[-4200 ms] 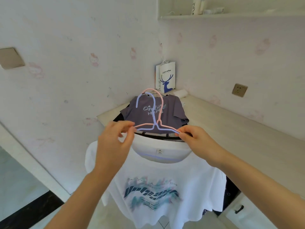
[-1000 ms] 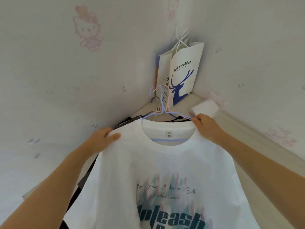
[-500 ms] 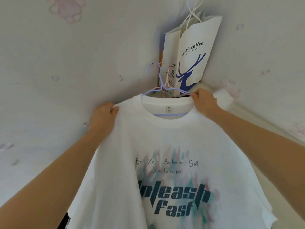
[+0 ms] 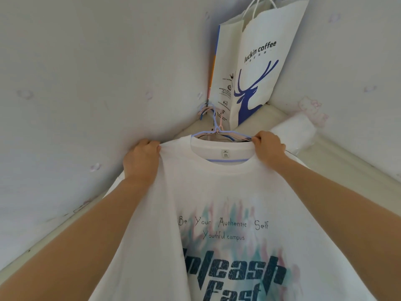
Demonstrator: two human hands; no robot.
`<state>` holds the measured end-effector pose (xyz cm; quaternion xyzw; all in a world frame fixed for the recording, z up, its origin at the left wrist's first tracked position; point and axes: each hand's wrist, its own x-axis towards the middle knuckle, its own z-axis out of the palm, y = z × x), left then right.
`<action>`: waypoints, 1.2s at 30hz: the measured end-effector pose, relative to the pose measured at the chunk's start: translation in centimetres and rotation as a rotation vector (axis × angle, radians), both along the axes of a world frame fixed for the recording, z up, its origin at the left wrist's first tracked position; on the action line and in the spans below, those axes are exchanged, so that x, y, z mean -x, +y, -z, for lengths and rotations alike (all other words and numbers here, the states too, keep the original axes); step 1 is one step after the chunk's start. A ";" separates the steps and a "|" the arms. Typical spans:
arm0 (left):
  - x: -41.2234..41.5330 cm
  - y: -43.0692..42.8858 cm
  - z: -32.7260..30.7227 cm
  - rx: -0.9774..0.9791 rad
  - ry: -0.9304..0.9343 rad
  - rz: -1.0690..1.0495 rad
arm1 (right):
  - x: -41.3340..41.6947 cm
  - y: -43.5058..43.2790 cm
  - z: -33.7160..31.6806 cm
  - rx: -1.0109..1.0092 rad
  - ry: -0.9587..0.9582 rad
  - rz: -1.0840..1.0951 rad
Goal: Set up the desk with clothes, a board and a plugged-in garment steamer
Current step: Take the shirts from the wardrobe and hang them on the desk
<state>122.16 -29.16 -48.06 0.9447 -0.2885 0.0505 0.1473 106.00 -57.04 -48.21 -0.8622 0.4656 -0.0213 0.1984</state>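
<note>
While two hangers (image 4: 217, 132) top one white T-shirt (image 4: 227, 192), left hand (image 4: 141, 159) and right hand (image 4: 269, 148) each clutch a shoulder.

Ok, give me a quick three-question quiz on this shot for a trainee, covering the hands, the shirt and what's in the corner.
1. True or false: the left hand and the right hand both grip the top edge of the white T-shirt.
2. What stands in the corner behind the hangers? A: a paper bag. B: a lamp. C: a kettle.
3. Fill in: the shirt reads "Be Your Authentic ___".
Key: 1 true; 2 A; 3 Self.
</note>
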 end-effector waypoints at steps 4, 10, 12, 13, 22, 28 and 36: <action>-0.3 -0.4 1.2 -0.110 0.039 0.024 | 0.5 0.0 0.7 0.073 -0.033 -0.069; -0.2 -1.8 1.3 -0.182 0.139 -0.040 | 2.4 0.8 0.2 0.201 -0.055 -0.140; 0.4 -1.8 1.5 -0.205 0.137 -0.059 | 3.7 1.8 0.3 0.256 -0.038 -0.187; 0.9 -1.7 1.6 -0.220 0.127 -0.056 | 4.4 2.4 0.4 0.273 -0.030 -0.212; 9.1 1.4 1.1 -0.197 0.146 0.160 | 11.7 8.9 -1.3 0.177 0.107 -0.280; 17.7 6.5 1.1 -0.030 0.036 0.254 | 17.8 14.2 -2.3 0.142 0.188 -0.359; 30.8 13.7 1.7 -0.026 0.085 0.250 | 27.4 22.7 -2.7 0.148 0.177 -0.417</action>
